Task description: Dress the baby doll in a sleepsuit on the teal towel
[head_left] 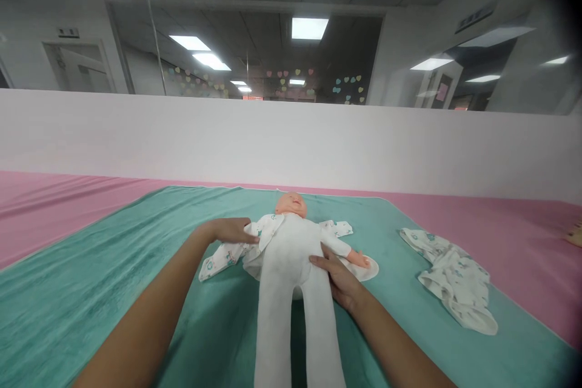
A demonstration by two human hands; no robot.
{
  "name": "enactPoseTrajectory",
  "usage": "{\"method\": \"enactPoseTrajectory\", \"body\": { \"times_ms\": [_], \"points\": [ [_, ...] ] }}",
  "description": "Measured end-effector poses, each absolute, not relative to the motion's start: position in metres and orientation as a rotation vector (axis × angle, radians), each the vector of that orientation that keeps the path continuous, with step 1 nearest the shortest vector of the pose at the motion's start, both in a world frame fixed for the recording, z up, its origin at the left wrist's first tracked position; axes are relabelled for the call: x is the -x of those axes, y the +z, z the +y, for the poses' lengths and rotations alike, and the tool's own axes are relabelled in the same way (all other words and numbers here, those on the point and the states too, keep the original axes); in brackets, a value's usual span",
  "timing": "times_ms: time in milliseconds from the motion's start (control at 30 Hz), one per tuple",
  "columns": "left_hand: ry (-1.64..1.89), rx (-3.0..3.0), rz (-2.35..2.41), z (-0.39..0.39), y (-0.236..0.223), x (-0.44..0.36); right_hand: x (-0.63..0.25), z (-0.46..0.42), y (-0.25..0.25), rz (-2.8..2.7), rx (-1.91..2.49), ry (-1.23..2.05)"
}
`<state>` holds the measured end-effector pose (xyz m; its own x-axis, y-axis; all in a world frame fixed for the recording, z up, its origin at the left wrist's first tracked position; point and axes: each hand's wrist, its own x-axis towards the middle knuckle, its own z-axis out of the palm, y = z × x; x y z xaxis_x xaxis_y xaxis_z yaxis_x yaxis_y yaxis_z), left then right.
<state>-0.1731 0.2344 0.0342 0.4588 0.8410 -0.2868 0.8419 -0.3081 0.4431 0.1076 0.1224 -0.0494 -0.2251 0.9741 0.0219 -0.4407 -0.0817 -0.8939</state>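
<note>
A baby doll [294, 248] with a white cloth body lies on its back, its head at the far end and its legs toward me. A white printed baby shirt [222, 259] is spread partly under it, with one side lying over the doll's left-hand shoulder in the picture. My left hand [231, 230] is closed on the shirt beside that shoulder; some fingertips are hidden by cloth. My right hand [340, 277] grips the doll's waist from the right, thumb on top and fingers along its side. The doll's right-hand arm in the picture lies outside the shirt.
A crumpled white printed garment [454, 279] lies to the right on the green sheet [218, 327]. Pink cloth [513, 230] shows around the sheet. Behind stands a low white wall [273, 145] with a large mirror or glass pane [254, 54] above it.
</note>
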Motion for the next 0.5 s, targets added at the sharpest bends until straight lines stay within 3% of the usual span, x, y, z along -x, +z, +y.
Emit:
{"method": "enactPoseTrajectory", "body": {
  "times_ms": [200, 500],
  "points": [
    [-0.352, -2.041, 1.412, 0.241, 0.028, 0.183, -0.109, 0.126, -0.053, -0.922, 0.742, 1.579],
    [-0.05, -2.414, 1.4, 0.228, 0.036, 0.165, -0.107, 0.124, -0.049, -0.938, 0.725, 1.584]
  ]
}}
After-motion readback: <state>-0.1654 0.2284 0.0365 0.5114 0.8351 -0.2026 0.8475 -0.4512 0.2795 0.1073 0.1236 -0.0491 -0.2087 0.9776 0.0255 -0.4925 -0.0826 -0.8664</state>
